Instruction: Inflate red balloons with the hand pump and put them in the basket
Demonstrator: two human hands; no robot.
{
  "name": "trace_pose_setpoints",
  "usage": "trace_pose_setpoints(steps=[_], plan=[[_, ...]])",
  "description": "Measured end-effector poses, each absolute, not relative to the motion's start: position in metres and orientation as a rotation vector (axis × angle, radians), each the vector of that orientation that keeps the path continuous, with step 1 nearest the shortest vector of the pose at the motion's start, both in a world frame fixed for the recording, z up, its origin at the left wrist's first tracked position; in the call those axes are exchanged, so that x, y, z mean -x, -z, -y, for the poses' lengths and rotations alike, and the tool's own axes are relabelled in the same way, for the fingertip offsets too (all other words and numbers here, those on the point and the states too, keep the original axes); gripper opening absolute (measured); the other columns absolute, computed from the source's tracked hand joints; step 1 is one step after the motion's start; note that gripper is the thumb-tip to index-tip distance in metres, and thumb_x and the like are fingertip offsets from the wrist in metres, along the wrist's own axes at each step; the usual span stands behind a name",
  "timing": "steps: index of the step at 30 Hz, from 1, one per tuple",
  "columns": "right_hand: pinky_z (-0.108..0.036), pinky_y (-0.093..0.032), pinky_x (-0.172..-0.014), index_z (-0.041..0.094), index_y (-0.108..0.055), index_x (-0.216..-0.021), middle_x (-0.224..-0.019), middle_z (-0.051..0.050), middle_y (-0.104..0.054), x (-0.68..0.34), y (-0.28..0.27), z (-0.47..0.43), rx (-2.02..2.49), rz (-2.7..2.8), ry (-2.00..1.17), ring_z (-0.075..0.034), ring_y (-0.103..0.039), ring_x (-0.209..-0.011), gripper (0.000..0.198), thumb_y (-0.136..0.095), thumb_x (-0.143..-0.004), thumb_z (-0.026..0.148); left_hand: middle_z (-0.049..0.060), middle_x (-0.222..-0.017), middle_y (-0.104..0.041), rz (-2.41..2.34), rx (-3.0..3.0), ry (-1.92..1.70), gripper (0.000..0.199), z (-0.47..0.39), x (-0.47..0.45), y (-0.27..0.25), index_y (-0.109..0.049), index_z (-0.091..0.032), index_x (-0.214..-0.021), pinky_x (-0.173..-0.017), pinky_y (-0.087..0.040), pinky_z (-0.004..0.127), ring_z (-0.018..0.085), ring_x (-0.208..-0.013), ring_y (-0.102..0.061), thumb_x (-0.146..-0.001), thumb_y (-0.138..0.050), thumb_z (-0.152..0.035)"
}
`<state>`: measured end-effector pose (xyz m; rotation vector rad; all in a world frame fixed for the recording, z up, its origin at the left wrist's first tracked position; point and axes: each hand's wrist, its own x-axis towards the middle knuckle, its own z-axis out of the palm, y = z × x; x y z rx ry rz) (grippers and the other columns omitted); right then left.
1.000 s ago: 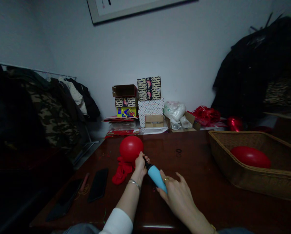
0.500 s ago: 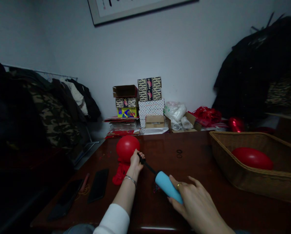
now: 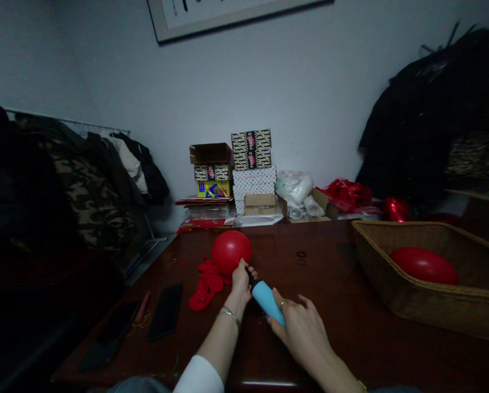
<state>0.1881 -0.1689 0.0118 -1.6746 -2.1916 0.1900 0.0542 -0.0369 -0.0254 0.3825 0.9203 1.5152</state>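
Note:
A part-filled red balloon (image 3: pixel 231 252) sits over the table in front of my left hand (image 3: pixel 242 279). That hand is closed around the balloon's neck, where it meets the black nozzle end of a hand pump. The light-blue barrel of the balloon pump (image 3: pixel 268 302) slants down to the right. My right hand (image 3: pixel 304 332) grips the barrel's near end, its thumb and fingers around it. The nozzle tip is hidden by my left fingers. Just left of the balloon lies a heap of limp red balloons (image 3: pixel 207 284).
On the right stands a wicker basket (image 3: pixel 433 308) with an inflated red balloon (image 3: pixel 424 266) inside. A dark phone (image 3: pixel 165 311) lies left of my arms, beside a black pouch (image 3: pixel 109 335). Two dark rings (image 3: pixel 301 258) rest mid-table. Stacked boxes (image 3: pixel 253 188) stand at the back wall.
The pump's black rod has slid into the blue barrel, bringing my hands closer together. My left hand and the balloon have shifted right; my right hand has moved left.

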Motion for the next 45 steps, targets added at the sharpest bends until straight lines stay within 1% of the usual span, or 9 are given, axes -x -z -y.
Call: trace_pose_setpoints(steps=[7, 10, 14, 20, 28, 33, 36, 40, 45], plan=[[-0.042, -0.027, -0.101, 0.015, -0.046, -0.131, -0.097, -0.011, -0.069, -0.196, -0.024, 0.179, 1.659, 2.254, -0.188, -0.023, -0.063, -0.092, 0.052, -0.052, -0.082, 0.031, -0.006, -0.048, -0.037, -0.865, -0.298, -1.536, 0.026, 0.027, -0.040, 0.024, -0.038, -0.018, -0.066, -0.035, -0.028, 0.015, 0.006, -0.035, -0.036, -0.089, -0.046, -0.028], [-0.043, -0.028, -0.101, 0.016, -0.047, -0.131, -0.096, -0.010, -0.069, -0.206, -0.034, 0.187, 1.646, 2.285, -0.217, -0.024, -0.063, -0.092, 0.052, -0.054, -0.082, 0.032, -0.006, -0.048, -0.036, -0.838, -0.270, -1.546, 0.026, 0.022, -0.028, 0.019, -0.037, -0.018, -0.065, -0.035, -0.028, 0.015, 0.006, -0.035, -0.035, -0.090, -0.041, -0.023], [-0.043, -0.028, -0.101, 0.020, -0.047, -0.131, -0.098, -0.008, -0.069, -0.218, -0.047, 0.198, 1.655, 2.299, -0.294, -0.024, -0.062, -0.094, 0.052, -0.055, -0.081, 0.034, -0.006, -0.048, -0.036, -0.820, -0.263, -1.569, 0.025, 0.018, -0.014, 0.006, -0.037, -0.018, -0.065, -0.036, -0.029, 0.015, 0.005, -0.036, -0.036, -0.090, -0.041, -0.020], [-0.044, -0.028, -0.101, 0.019, -0.048, -0.130, -0.098, -0.009, -0.069, -0.222, -0.050, 0.198, 1.672, 2.300, -0.241, -0.025, -0.062, -0.095, 0.051, -0.053, -0.082, 0.033, -0.005, -0.047, -0.035, -0.823, -0.275, -1.568, 0.027, 0.015, -0.014, 0.000, -0.037, -0.018, -0.064, -0.036, -0.029, 0.015, 0.006, -0.036, -0.036, -0.090, -0.040, -0.021], [-0.041, -0.030, -0.098, 0.016, -0.047, -0.130, -0.095, -0.010, -0.070, -0.201, -0.031, 0.182, 1.694, 2.232, -0.144, -0.023, -0.064, -0.089, 0.050, -0.051, -0.083, 0.031, -0.006, -0.047, -0.036, -0.865, -0.313, -1.525, 0.027, 0.028, -0.045, 0.011, -0.037, -0.019, -0.065, -0.035, -0.026, 0.015, 0.006, -0.035, -0.035, -0.091, -0.040, -0.027], [-0.038, -0.027, -0.099, 0.014, -0.046, -0.131, -0.098, -0.010, -0.069, -0.189, -0.015, 0.171, 1.695, 2.180, -0.149, -0.021, -0.063, -0.091, 0.051, -0.051, -0.082, 0.031, -0.004, -0.047, -0.040, -0.926, -0.380, -1.511, 0.026, 0.036, -0.056, 0.023, -0.039, -0.019, -0.065, -0.038, -0.032, 0.018, 0.008, -0.037, -0.039, -0.088, -0.046, -0.030], [-0.038, -0.026, -0.100, 0.015, -0.046, -0.131, -0.098, -0.009, -0.069, -0.186, -0.010, 0.169, 1.671, 2.180, -0.152, -0.021, -0.063, -0.091, 0.051, -0.051, -0.083, 0.032, -0.004, -0.047, -0.040, -0.930, -0.380, -1.528, 0.027, 0.037, -0.054, 0.024, -0.039, -0.018, -0.065, -0.038, -0.033, 0.019, 0.008, -0.037, -0.039, -0.088, -0.046, -0.031], [-0.039, -0.026, -0.100, 0.017, -0.045, -0.132, -0.099, -0.009, -0.069, -0.187, -0.012, 0.171, 1.662, 2.208, -0.143, -0.020, -0.064, -0.089, 0.051, -0.051, -0.083, 0.032, -0.005, -0.047, -0.039, -0.923, -0.355, -1.521, 0.026, 0.034, -0.049, 0.022, -0.039, -0.018, -0.066, -0.036, -0.030, 0.018, 0.007, -0.035, -0.037, -0.089, -0.043, -0.030], [-0.041, -0.028, -0.100, 0.016, -0.047, -0.131, -0.095, -0.009, -0.070, -0.198, -0.025, 0.181, 1.657, 2.258, -0.145, -0.022, -0.064, -0.088, 0.051, -0.053, -0.082, 0.031, -0.006, -0.047, -0.037, -0.878, -0.288, -1.537, 0.026, 0.024, -0.035, 0.019, -0.037, -0.018, -0.065, -0.035, -0.027, 0.016, 0.006, -0.035, -0.035, -0.090, -0.040, -0.024]])
